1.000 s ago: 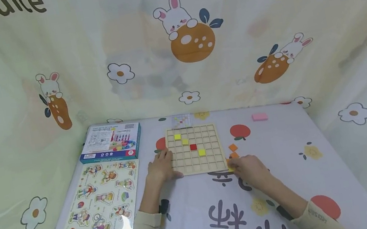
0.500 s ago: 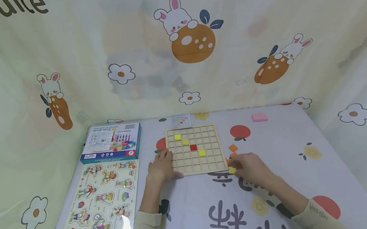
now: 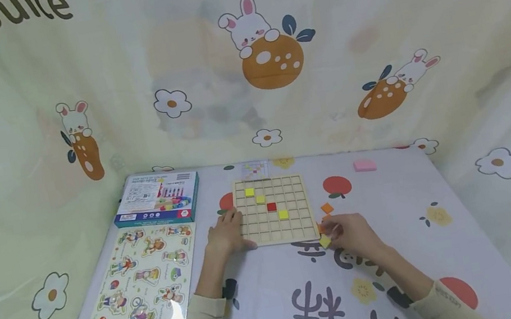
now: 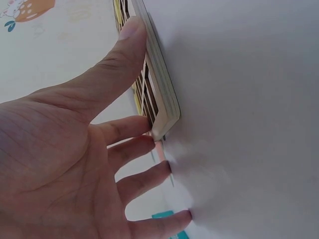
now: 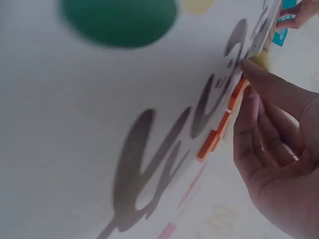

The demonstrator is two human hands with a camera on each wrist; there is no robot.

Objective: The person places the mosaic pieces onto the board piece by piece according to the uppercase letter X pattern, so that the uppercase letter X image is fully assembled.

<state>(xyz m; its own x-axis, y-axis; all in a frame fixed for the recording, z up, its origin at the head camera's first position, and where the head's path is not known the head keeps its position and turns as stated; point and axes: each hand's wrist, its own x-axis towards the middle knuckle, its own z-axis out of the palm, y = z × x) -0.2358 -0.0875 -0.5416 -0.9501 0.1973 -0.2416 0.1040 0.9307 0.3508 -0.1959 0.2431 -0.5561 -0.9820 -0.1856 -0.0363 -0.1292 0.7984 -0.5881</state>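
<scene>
Yellow tile (image 3: 325, 242), one, loose: right of centre in the head view, just off the lower right corner of the board, at the fingertips of the right hand (image 3: 356, 234); square, hence no long axis, and turned so that one corner points toward the frame's bottom. Right grip: fingers bent toward the thumb, arriving from the lower right of the frame; whether they pinch the tile or merely touch it, cannot tell, the right wrist view showing it only as a blur past the thumb. Orange tiles (image 3: 328, 207), several, count uncertain: in a short line up and right from the yellow one, partly behind the fingers. Board (image 3: 257, 228), gridded, flat: centre of the frame, up and left of the right grip; bearing seated yellows (image 3: 260, 199), three, and a red tile (image 3: 271, 207), one, on a slant from upper left toward lower right. Left hand (image 3: 224, 235): fingers spread along the board's left side, thumb at its lower left corner, the far side from the loose tiles; the right hand is clearly the nearer. Card (image 3: 255, 170): above the board. Pink block (image 3: 364, 165): upper right of the bench (image 3: 261, 307). Box (image 3: 157, 198) and picture sheet (image 3: 143, 293): left of the frame.
</scene>
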